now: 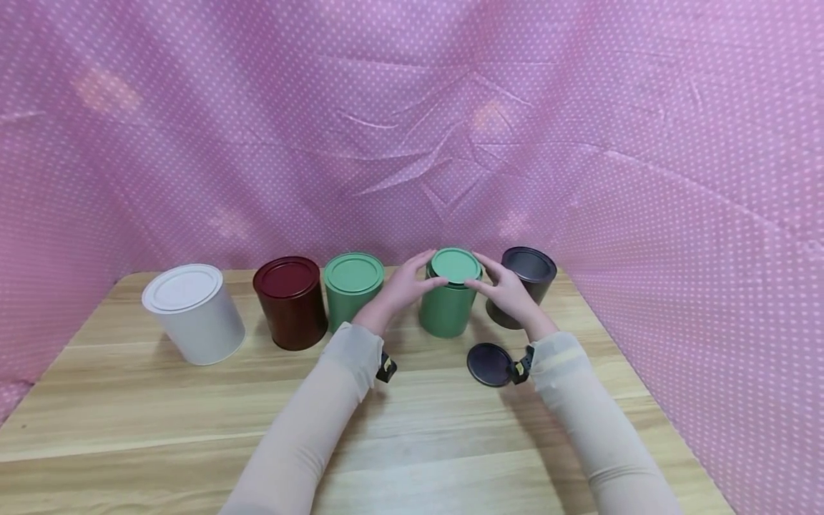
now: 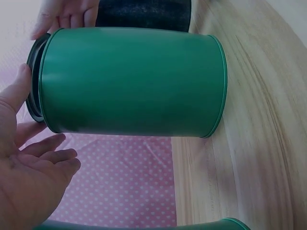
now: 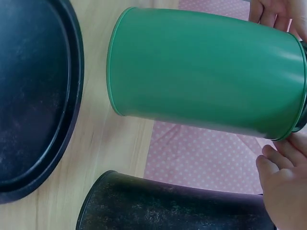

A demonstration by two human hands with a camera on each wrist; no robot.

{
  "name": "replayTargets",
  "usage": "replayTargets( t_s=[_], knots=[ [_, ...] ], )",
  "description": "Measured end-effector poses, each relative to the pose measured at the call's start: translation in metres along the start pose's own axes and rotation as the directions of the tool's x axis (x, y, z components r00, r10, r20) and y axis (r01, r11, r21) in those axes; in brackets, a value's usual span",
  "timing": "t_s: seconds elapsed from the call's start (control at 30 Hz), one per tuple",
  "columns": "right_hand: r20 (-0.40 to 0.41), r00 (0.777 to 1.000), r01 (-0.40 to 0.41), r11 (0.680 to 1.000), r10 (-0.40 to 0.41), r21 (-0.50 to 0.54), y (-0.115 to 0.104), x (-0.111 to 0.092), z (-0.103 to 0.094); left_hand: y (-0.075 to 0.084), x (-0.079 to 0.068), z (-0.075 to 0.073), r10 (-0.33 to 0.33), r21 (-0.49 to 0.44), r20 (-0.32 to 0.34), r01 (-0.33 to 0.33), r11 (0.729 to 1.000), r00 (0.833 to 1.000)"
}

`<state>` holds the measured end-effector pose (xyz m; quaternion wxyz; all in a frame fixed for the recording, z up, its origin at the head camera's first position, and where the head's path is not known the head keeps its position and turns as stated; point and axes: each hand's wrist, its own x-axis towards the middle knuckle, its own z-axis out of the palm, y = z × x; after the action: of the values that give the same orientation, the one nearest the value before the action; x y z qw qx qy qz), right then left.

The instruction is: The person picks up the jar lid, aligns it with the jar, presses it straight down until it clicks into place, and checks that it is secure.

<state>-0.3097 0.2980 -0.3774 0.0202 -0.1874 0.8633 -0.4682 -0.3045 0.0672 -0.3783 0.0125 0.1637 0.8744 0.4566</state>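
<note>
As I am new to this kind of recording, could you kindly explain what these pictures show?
There is no robot here, only a person's left hand and right hand, both bare. The wide picture comes from a camera worn on the head; the closer two come from the left and right wrists. On the wooden table stand a white can, a dark red can, a green can and a black can; a black lid lies nearer the person. Together the hands hold a green lid at the top of a second green can.
</note>
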Motion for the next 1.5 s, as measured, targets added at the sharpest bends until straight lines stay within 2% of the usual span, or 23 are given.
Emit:
replayTargets(
  t_s=[0.2,0.67,0.8,0.9,1.17,1.37,1.5],
  knots=[
    [0.013,1.000,0.014,0.999,-0.014,-0.038,0.0025,0.0035,-0.0004,-0.0023,0.0034,-0.0002,-0.021,0.019,0.018,0.021,1.000,1.000],
    [0.052,0.998,-0.017,0.994,0.023,-0.106,-0.0006,0.0054,-0.0033,0.0017,0.0041,-0.0064,-0.045,0.103,0.097,0.035,0.994,0.994],
    [0.065,0.997,-0.025,0.992,0.034,-0.122,-0.0002,0.0058,-0.0042,-0.0003,0.0051,-0.0088,-0.044,0.163,0.122,0.024,0.986,0.992],
    [0.077,0.996,-0.033,0.992,0.043,-0.122,0.0003,0.0061,-0.0051,-0.0029,0.0068,-0.0097,-0.032,0.204,0.132,0.004,0.979,0.991],
    [0.085,0.995,-0.052,0.994,0.060,-0.093,0.0044,0.0060,-0.0061,-0.0069,0.0092,-0.0073,-0.012,0.221,0.127,-0.016,0.975,0.992],
    [0.085,0.994,-0.065,0.998,0.067,-0.028,0.0046,0.0040,-0.0048,-0.0071,0.0085,-0.0060,-0.011,0.206,0.120,-0.014,0.979,0.993],
    [0.083,0.994,-0.065,0.997,0.069,-0.046,0.0043,0.0028,-0.0050,-0.0073,0.0078,-0.0056,-0.022,0.206,0.124,-0.004,0.979,0.992]
  ],
)
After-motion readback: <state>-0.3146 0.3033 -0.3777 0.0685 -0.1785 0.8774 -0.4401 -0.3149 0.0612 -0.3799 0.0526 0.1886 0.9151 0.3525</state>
